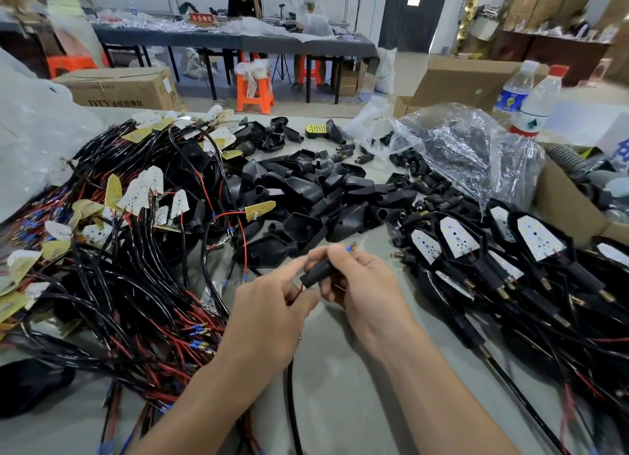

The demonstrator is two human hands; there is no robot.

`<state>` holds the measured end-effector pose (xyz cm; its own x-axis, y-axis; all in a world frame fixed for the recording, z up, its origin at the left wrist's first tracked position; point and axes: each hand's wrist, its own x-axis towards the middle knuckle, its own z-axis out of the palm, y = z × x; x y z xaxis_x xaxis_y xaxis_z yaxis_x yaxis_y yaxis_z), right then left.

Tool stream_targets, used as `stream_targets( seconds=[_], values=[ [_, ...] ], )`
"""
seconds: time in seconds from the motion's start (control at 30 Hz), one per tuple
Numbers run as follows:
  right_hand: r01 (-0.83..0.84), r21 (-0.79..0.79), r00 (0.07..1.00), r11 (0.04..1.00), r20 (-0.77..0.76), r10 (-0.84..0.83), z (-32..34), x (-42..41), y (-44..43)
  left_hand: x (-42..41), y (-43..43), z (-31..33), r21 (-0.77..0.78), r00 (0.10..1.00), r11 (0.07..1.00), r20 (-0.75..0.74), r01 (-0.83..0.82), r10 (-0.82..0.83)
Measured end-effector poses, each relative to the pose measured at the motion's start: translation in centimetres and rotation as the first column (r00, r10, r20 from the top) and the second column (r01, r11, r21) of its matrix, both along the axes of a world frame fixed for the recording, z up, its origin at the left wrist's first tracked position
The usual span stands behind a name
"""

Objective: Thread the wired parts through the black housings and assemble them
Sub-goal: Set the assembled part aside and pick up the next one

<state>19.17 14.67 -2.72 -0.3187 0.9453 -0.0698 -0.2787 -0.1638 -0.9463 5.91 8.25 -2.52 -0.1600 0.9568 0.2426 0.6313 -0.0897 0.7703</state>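
Just above the near middle of the grey-green table top (340,403), gripped in the curled fingers and thumb of the right hand (366,284): a short black tubular plastic housing (317,272), tilted up to the right. Poking out of its upper end, past the right fingertips, a blue-sleeved brass terminal (351,248). Pinched at its lower end by the left hand (272,308), a thin red wire (301,289), with the left forefinger laid straight against the tube. Trailing down from under the hands, a black sheathed cable (292,407). Heaped to the left, a tangle of black and red wires with white and yellow pointed circuit boards (136,277). Piled beyond the hands, loose black funnel-shaped plastic shells (306,189). Ranged to the right, finished black lamps with white LED boards seated inside (459,241). Farther back, a crumpled clear plastic bag (459,148) and two capped water bottles (541,100).
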Motion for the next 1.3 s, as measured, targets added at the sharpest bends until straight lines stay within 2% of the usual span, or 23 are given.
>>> stream_targets(
  seconds=[0.1, 0.23, 0.4, 0.53, 0.73, 0.8, 0.9, 0.97, 1.03, 1.1, 1.13, 1.2, 1.27, 1.3],
  values=[
    [0.049, -0.027, 0.999, 0.998, 0.018, -0.048, 0.0, 0.5, 0.0, 0.0, 0.1, -0.3, 0.044, 1.000, 0.999, 0.016, -0.016, 0.015],
    [0.096, 0.025, 0.978, 0.995, 0.184, -0.099, 0.2, 1.0, 0.2, 0.2, 0.0, -0.3, 0.044, 0.998, 0.999, 0.060, -0.009, 0.007],
    [0.005, 0.009, 0.997, 1.000, 0.079, -0.006, 0.7, 0.6, 0.1, 0.2, 0.4, 0.2, -0.078, 0.959, 0.995, 0.280, 0.064, -0.039],
    [0.192, -0.047, 0.980, 0.980, -0.048, -0.195, 1.7, 1.3, 1.1, 0.5, 0.3, 0.6, -0.167, 0.854, 0.970, 0.516, 0.178, -0.068],
    [0.334, 0.039, 0.942, 0.942, -0.025, -0.333, 1.6, 1.0, 1.3, 0.5, 0.5, 1.3, -0.229, 0.690, 0.873, 0.707, 0.430, -0.153],
    [0.417, 0.001, 0.907, 0.909, -0.062, -0.416, 1.7, 1.5, 2.0, 0.5, 0.4, 1.2, -0.244, 0.718, 0.871, 0.677, 0.426, -0.162],
    [0.539, -0.071, 0.834, 0.839, -0.097, -0.544, 1.8, 3.4, 3.5, 0.9, -0.3, 0.8, -0.248, 0.861, 0.909, 0.472, 0.336, -0.189],
    [0.561, -0.066, 0.815, 0.825, -0.132, -0.564, 1.9, 4.1, 3.9, 1.1, -0.7, 0.7, -0.245, 0.861, 0.914, 0.477, 0.325, -0.179],
    [0.535, -0.113, 0.806, 0.837, -0.229, -0.546, 1.8, 4.1, 4.0, 0.9, -0.6, 0.9, -0.231, 0.827, 0.925, 0.546, 0.302, -0.134],
    [0.431, -0.187, 0.832, 0.883, -0.296, -0.469, 1.5, 3.7, 3.6, 0.5, -0.3, 1.2, -0.221, 0.792, 0.942, 0.607, 0.252, -0.069],
    [0.342, -0.194, 0.883, 0.920, -0.268, -0.385, 1.4, 3.5, 3.3, 0.5, -0.2, 1.4, -0.220, 0.781, 0.949, 0.623, 0.228, -0.044],
    [0.113, -0.112, 0.988, 0.987, -0.091, -0.124, 1.1, 2.7, 2.3, 0.6, -0.1, 1.4, -0.221, 0.774, 0.954, 0.632, 0.202, -0.018],
    [-0.059, 0.005, 0.997, 0.998, 0.058, 0.058, 0.8, 1.7, 1.1, 0.9, -0.1, 1.4, -0.221, 0.762, 0.955, 0.647, 0.197, -0.007],
    [-0.056, 0.045, 0.996, 0.997, 0.078, 0.052, 0.8, 1.3, 0.9, 0.9, -0.1, 1.4, -0.222, 0.753, 0.955, 0.658, 0.196, -0.002]
  ],
)
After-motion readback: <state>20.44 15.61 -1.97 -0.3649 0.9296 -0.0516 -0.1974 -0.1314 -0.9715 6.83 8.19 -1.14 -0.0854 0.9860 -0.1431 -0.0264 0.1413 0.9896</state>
